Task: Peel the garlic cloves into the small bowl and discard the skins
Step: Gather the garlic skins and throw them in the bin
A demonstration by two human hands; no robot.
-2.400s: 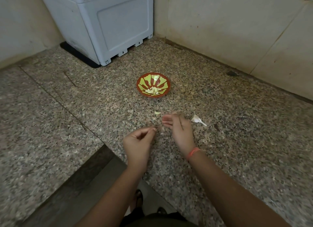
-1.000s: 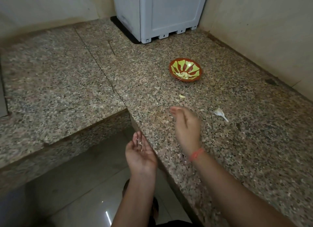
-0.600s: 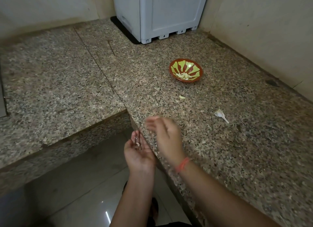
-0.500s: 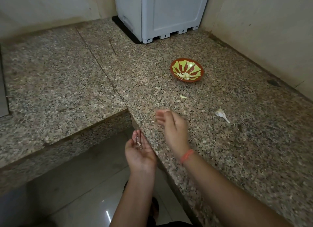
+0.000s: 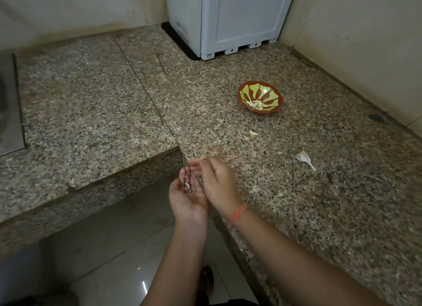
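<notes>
Right hand (image 5: 217, 182) has swept back to the counter (image 5: 308, 214) edge, fingers loose, brushing skins (image 5: 187, 185) into the cupped, open left hand (image 5: 186, 197). Peeled cloves (image 5: 255, 104) sit in the small bowl (image 5: 262, 89), so I'd say cleanup's nearly done.

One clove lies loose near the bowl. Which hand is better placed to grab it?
Right: the right hand is over the counter, nearer the clove; the left hand, off the edge, cups skins.

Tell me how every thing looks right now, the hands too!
small bowl, upright on the counter, holding peeled cloves.
loose clove, lying on the counter.
garlic scrap, lying on the counter.
left hand, palm up, cupping skin bits.
right hand, fingers relaxed, beside the left hand.
</notes>
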